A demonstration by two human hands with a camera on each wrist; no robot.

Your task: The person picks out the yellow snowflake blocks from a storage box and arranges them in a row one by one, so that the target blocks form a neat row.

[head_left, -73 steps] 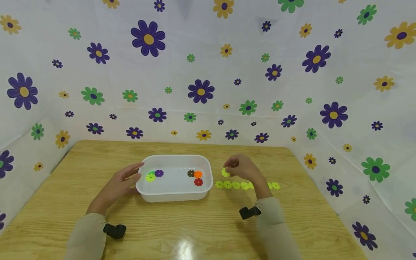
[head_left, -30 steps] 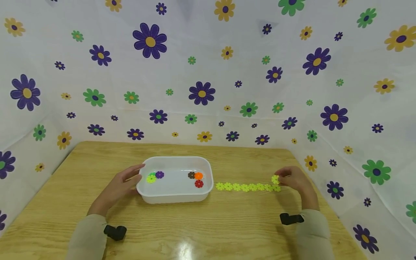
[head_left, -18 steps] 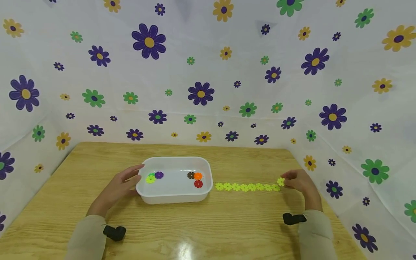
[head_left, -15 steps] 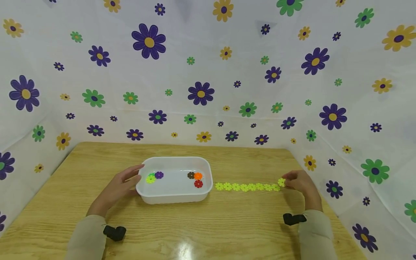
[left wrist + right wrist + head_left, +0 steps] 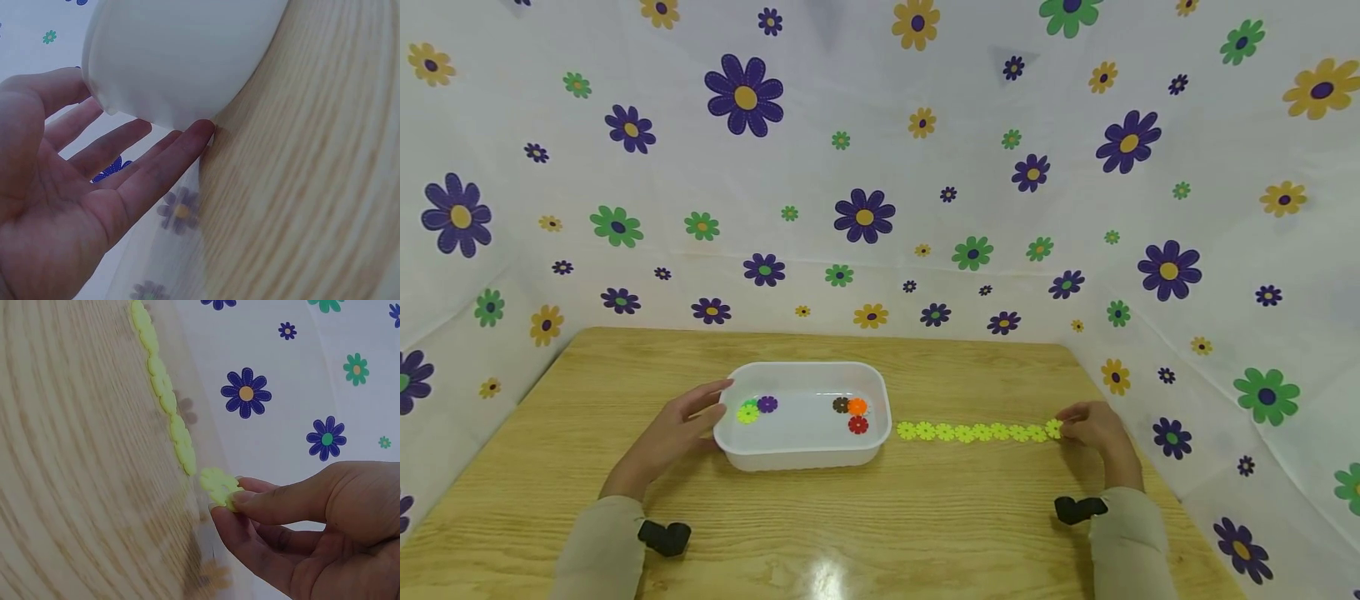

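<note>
In the head view, my right hand (image 5: 1093,429) pinches a yellow flower-shaped plastic disc (image 5: 1053,429) between thumb and fingertips. The right wrist view shows that disc (image 5: 219,484) tilted, a little above the tabletop, just past the end of a row of matching yellow discs (image 5: 964,432). The row runs rightward from beside a white plastic tub (image 5: 805,457). At the tub's left end is my left hand (image 5: 681,425), fingers extended and fingertips against its wall; the left wrist view shows the fingers (image 5: 165,162) spread along that end.
Inside the tub lie yellow (image 5: 748,413), purple (image 5: 767,404), brown (image 5: 841,405), orange (image 5: 857,407) and red (image 5: 858,425) discs, with a green one partly covered. The wooden table (image 5: 820,533) meets a flower-print cloth (image 5: 805,167) at its back and sides.
My right hand has carried the yellow disc from beside the tub to the row's right end, then lowered it level with the row. The left hand stays at the tub.
</note>
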